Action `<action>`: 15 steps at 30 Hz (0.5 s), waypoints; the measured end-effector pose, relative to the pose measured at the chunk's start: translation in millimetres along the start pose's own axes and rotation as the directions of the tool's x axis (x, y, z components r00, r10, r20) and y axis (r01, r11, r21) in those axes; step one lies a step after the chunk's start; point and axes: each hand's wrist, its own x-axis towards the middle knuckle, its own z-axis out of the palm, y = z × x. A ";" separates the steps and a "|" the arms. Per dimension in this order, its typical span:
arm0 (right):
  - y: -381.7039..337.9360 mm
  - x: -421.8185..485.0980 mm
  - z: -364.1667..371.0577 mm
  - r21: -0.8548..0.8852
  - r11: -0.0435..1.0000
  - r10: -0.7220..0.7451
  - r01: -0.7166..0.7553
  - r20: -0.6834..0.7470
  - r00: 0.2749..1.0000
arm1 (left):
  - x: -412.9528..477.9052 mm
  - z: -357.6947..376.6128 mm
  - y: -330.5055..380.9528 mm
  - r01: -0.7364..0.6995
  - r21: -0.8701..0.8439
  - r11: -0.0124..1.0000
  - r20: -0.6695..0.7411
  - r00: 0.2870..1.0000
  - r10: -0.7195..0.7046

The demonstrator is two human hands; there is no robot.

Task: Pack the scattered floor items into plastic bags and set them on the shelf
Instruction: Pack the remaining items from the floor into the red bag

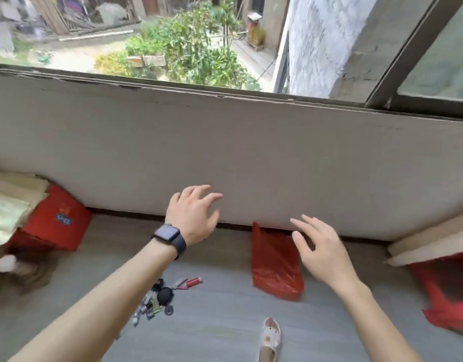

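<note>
A flat red plastic bag point(275, 265) lies on the grey floor against the foot of the wall. My right hand point(322, 249) hovers just right of and above it, fingers spread, holding nothing. My left hand point(193, 218), with a dark watch on the wrist, is raised in front of the wall, fingers loosely spread and empty. A small pile of scattered items point(157, 299) lies on the floor under my left forearm: dark small parts, a round black object and a red tube-like piece point(191, 282).
A red box point(55, 220) with pale paper bags on it stands at the left. Another red bag point(444, 291) under pale boards point(434, 244) sits at the right. A low white wall point(251, 152) with a window above runs ahead. My foot in a white shoe point(271, 338) is below.
</note>
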 end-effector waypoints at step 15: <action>279.4 110.1 314.3 -0.171 0.981 0.169 -0.095 0.502 0.848 | 53.7 458.9 -8.9 0.372 0.123 0.920 0.562 0.738 -0.373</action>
